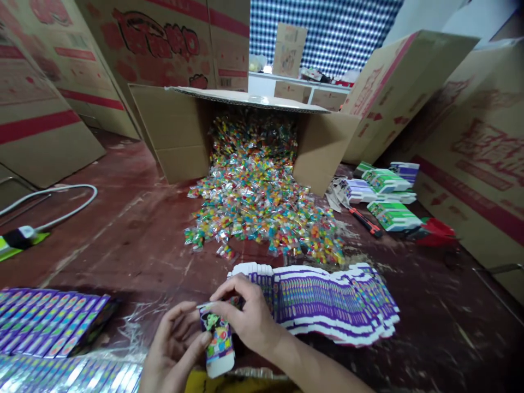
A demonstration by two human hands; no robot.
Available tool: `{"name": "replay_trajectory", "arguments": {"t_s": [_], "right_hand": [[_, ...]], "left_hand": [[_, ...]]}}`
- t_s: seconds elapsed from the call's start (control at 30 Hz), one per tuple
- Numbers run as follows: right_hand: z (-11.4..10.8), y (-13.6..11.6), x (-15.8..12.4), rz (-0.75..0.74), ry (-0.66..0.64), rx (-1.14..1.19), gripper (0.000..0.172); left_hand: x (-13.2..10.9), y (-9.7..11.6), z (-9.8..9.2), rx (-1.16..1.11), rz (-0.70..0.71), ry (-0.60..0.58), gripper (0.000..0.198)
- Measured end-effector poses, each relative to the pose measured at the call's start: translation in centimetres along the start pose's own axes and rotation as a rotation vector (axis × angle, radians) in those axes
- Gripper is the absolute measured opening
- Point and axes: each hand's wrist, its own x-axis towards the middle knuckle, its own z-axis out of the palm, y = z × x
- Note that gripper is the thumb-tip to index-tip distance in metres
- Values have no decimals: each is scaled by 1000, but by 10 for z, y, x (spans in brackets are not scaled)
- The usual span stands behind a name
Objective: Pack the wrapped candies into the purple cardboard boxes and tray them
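Between my two hands is a small printed candy box (219, 341), purple with a colourful picture, its white end flap sticking out at the bottom. My left hand (176, 344) grips its left side, thumb on the front face. At the upper end, the fingers of my right hand (245, 311) pinch the box near its top edge. Just right of my hands lies a long fanned row of flat purple-and-white boxes (327, 300). Beyond them, small clear bags of multicoloured candy (262, 202) spill out of a cardboard carton (184, 158) lying on its side.
Purple boxes (49, 322) stand in rows at lower left. A white cable (82, 188) loops on the left. At right are green and purple box bundles (393, 215), an orange-black utility knife (365, 222) and a red item (438, 232). Large cartons (470, 136) surround the table.
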Motion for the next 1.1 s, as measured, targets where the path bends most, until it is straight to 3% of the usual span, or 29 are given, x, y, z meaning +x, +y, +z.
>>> {"name": "replay_trajectory", "arguments": {"t_s": [0.17, 0.33, 0.4, 0.53, 0.7, 0.9, 1.03, 1.1], "right_hand": [[-3, -4, 10, 229, -148, 70, 27], [-9, -6, 22, 353, -240, 91, 19], [-11, -6, 25, 372, -282, 101, 19], [-13, -4, 22, 299, -294, 0, 19], [-14, -3, 12, 134, -249, -172, 21], [-12, -5, 6, 87, -314, -259, 19], [-20, -11, 22, -20, -500, -278, 18], [-28, -10, 43, -29, -507, -420, 16]], "left_hand": [[-5, 8, -6, 70, -34, -59, 57], [-14, 19, 1, 81, -9, -77, 49], [-16, 22, 3, 73, -23, -137, 47], [-15, 27, 2, 68, -56, -274, 48], [-14, 33, -2, 98, -22, -271, 40], [-14, 24, -7, 53, -48, -281, 38], [-14, 19, -11, -6, -69, -278, 30], [-10, 21, -14, -7, -52, -210, 30]]}}
